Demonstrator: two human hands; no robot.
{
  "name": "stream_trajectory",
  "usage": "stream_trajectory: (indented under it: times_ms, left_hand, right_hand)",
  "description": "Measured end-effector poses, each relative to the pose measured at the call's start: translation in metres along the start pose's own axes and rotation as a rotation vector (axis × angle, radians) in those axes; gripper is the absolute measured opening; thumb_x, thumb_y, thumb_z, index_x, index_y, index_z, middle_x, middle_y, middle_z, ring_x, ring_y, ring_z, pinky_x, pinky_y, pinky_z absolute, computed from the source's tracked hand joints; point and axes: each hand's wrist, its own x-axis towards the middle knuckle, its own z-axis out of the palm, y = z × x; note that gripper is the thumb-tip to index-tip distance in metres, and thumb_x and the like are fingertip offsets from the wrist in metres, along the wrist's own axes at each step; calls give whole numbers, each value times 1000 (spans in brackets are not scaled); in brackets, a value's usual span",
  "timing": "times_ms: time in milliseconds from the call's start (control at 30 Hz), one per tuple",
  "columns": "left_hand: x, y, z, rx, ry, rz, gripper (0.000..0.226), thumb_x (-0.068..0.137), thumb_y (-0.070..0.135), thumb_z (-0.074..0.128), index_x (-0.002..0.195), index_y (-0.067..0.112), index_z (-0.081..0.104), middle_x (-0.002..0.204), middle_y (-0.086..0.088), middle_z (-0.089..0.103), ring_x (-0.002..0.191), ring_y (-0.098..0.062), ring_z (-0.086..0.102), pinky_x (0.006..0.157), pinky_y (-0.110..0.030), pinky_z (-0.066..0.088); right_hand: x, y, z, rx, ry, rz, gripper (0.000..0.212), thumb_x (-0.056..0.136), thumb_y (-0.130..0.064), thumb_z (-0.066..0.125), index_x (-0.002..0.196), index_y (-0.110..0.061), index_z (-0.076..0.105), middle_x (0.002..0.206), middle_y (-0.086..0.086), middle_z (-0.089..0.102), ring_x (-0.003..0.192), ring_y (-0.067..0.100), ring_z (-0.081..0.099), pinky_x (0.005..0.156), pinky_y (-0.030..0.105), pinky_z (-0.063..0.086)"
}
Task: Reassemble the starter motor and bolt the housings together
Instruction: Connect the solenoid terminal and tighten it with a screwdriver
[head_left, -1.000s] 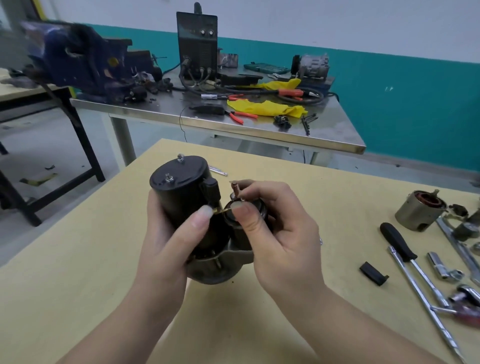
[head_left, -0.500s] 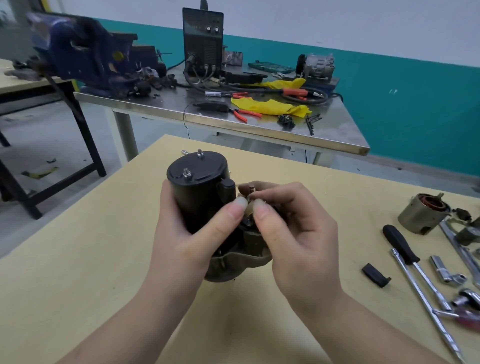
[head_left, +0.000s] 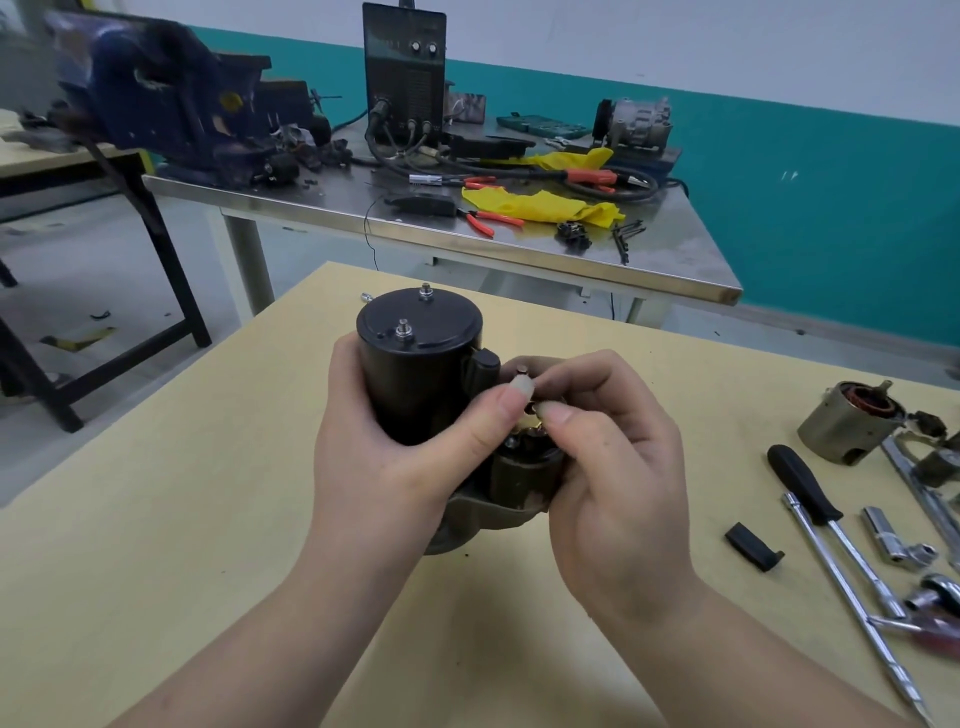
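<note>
Head view: looking down at two bare hands working over a pale wooden table (head_left: 156, 545).
Starter motor: the starter motor (head_left: 421, 374) is held upright above the near middle of the table, its black round body on top and a dull metal housing (head_left: 511, 488) below.
Motor top: two small threaded studs (head_left: 404, 329) stick up from the flat black cap.
Left hand: the left hand (head_left: 395, 457) wraps around the black body from the left, fingers behind it, thumb across the front, clamped on the motor.
Right hand: the right hand (head_left: 613, 467) has its fingers curled, thumb and forefinger pinching a small brass-coloured part (head_left: 531, 410) just beside the black body; the part is too small to identify.
Thumbs: the two thumb tips meet at that small part.
Table, right side: a metal cylinder with a reddish inside (head_left: 852, 423) stands there; nearer lie a black-handled tool (head_left: 802, 483), a long chrome bar (head_left: 852, 608), a socket (head_left: 883, 535) and a small black clip (head_left: 750, 545).
Background: a steel bench (head_left: 675, 260) carries a blue vise (head_left: 166, 98), a black machine with knobs (head_left: 404, 73), a yellow cloth (head_left: 540, 205) and red-handled pliers (head_left: 491, 218).
</note>
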Motion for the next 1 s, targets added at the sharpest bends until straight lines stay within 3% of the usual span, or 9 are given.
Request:
stream_trajectory:
  times_ms: [133,300,433,600,667,767,1000]
  left_hand:
    - [2,2,-3,-36,-5,-19,62,67,55,95,119,42,64,110,9,78,102,-17,78,82,-38,63]
    - [3,1,-5,-49,-16,-6,64,66,56,96,121,42,64,111,9,78,104,-16,78,80,-25,62]
    - [2,0,-4,-44,20,23,67,63,70,94,119,47,65,112,11,78,105,-14,78,82,-24,62]
    - [2,0,-6,-85,9,1,70,62,74,94,120,47,65,112,10,78,104,-16,78,79,-25,62]
    - [2,1,-9,-103,-29,-15,69,65,71,94,122,46,65,114,9,77,106,-17,77,79,-26,62]
    - [2,1,-13,-104,-87,-28,63,71,53,96,125,44,64,115,8,76,107,-18,77,78,-28,63]
    - [4,-4,-14,-78,-130,-22,56,71,37,90,121,43,65,112,9,77,105,-16,77,77,-26,63]
  right_hand:
    - [-2,0,3,0,-33,-20,12,83,-20,60,88,-21,71,103,12,72,100,29,66,86,40,54]
    - [-1,0,5,-4,-27,-15,10,88,-22,61,91,-19,70,102,6,72,99,23,67,87,35,55]
    - [-2,1,7,-37,-68,-54,12,89,-19,65,100,-21,70,106,4,73,101,21,68,88,32,54]
    - [-3,3,8,-50,-50,-65,22,93,-15,58,106,-21,75,110,4,74,107,23,69,90,36,55]
    - [-3,5,8,-43,-38,-58,23,92,-15,57,99,-20,79,111,4,74,111,28,69,91,41,56]
    - [-3,6,5,-7,-23,-33,22,90,-17,59,97,-21,80,111,6,75,113,28,69,92,36,55]
    - [-6,10,5,29,2,-42,33,90,-16,53,114,-22,75,117,10,74,118,30,68,96,34,54]
